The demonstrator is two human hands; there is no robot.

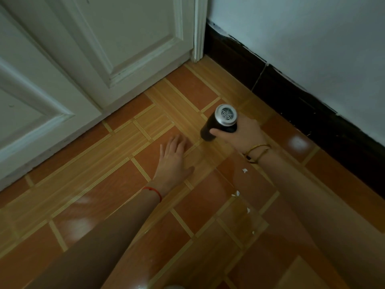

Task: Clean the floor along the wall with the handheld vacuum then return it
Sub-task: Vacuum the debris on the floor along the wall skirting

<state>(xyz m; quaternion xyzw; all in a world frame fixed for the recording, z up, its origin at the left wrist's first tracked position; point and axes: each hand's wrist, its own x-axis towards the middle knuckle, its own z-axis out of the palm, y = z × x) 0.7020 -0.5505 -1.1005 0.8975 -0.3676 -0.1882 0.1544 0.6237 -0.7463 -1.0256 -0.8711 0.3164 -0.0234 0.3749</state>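
Note:
My right hand (242, 133) is wrapped around a handheld vacuum (220, 122), a black cylinder with a silver vented end cap turned up toward me. Its lower end points down at the floor and is hidden by its own body. It hovers a short way from the dark baseboard (291, 88) under the white wall (312, 38). My left hand (174, 157) lies flat on the orange tiled floor (104, 188), fingers spread, to the left of the vacuum. Small white scraps (244, 170) lie on the tiles beneath my right forearm.
A white panelled door (93, 49) fills the upper left and meets the wall at the corner by a white door frame (200, 28). More white bits (237, 193) trail toward the bottom of the view between my arms.

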